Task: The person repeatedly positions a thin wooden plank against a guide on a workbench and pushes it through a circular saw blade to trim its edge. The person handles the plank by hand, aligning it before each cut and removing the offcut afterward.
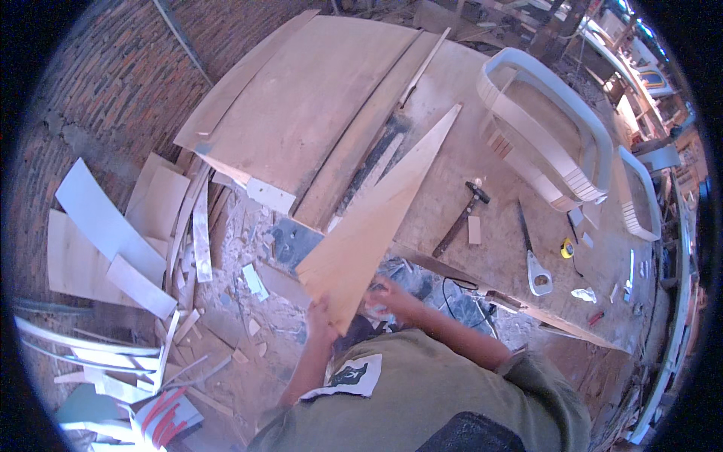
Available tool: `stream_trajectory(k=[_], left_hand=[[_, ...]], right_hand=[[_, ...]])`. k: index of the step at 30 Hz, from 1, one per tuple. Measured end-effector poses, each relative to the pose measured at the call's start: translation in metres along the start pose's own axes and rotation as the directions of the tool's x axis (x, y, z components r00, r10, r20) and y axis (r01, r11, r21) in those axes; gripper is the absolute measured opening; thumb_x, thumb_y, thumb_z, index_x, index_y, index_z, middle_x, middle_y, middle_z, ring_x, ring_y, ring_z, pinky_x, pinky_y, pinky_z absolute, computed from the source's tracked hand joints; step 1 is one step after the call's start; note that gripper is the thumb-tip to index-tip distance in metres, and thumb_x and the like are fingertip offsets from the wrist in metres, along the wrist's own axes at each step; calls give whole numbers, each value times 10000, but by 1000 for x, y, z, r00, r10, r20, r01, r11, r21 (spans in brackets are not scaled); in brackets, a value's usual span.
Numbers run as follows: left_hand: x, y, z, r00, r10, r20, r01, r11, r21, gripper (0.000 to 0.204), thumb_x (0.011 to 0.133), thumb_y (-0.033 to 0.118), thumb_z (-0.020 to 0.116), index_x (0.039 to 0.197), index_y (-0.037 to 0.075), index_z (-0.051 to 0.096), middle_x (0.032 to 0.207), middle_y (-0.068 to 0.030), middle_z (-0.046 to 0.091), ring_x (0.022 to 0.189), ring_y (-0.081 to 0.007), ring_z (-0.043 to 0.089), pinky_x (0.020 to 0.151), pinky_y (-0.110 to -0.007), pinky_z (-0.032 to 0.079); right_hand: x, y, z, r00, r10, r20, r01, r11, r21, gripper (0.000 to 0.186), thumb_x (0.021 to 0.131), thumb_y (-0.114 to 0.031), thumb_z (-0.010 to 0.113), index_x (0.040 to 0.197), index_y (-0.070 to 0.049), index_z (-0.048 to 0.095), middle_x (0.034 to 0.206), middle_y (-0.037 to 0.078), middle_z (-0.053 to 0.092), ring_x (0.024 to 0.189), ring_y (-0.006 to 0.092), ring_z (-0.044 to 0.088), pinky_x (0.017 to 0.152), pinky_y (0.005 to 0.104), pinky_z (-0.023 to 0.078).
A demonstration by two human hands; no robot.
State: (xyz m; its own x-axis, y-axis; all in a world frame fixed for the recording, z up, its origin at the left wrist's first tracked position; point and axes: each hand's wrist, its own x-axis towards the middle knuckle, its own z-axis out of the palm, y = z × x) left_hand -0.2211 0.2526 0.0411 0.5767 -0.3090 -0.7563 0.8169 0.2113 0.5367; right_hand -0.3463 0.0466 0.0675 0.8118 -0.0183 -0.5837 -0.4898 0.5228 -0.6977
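Observation:
A long, tapering piece of thin plywood [376,215] slants in front of me, its narrow tip over the workbench and its wide end close to my body. My left hand [322,315] is closed on the lower left edge of that wide end. Beside the opposite edge is my right hand [392,297], its fingers loosely bent and apart, with nothing visible in them. On the bench to the right lie a hammer [461,218], a small pale wood block [474,230], a handsaw [533,264] with a white handle, and a yellow tape measure [567,248].
Large plywood sheets [301,90] cover the bench's left part. Two rounded wooden frames [546,128] stand at the far right. Offcuts [113,226] lean by the brick wall [98,90], and scraps litter the floor. A dark cable [448,294] loops below the bench edge.

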Motion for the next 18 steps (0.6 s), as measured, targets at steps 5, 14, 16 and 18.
stream_trajectory(k=[5,14,16,18], left_hand=[[-87,6,-97,960,192,-202,-196,981,-3,299,1038,158,616,1305,32,569,1202,-154,690,1009,-333,721,804,-478,622],[-127,-44,-107,783,460,-419,-410,888,209,372,976,141,676,1304,-13,593,1158,-130,689,958,-237,696,779,-405,595],[-104,-61,-126,776,458,-434,-375,888,267,379,981,146,683,1312,-11,583,1136,-129,695,920,-223,696,755,-384,587],[-97,-62,-120,767,473,-434,-374,879,296,386,988,150,685,1323,-7,572,1124,-127,699,901,-212,695,741,-365,579]], right_hand=[[59,-14,-44,957,-235,-170,215,968,-126,1040,931,-254,781,1648,-131,37,1316,189,634,1049,284,697,842,490,582],[122,-19,-13,871,-371,-323,170,844,-509,1009,866,-78,741,1647,-51,102,886,148,726,722,249,729,561,348,580],[142,-4,-23,809,-493,-321,151,701,-697,997,857,-116,759,1643,-38,150,859,151,724,702,255,727,576,369,579],[149,-5,-32,713,-635,-296,107,517,-850,998,850,-163,778,1640,-35,182,857,162,725,687,270,730,590,391,578]])
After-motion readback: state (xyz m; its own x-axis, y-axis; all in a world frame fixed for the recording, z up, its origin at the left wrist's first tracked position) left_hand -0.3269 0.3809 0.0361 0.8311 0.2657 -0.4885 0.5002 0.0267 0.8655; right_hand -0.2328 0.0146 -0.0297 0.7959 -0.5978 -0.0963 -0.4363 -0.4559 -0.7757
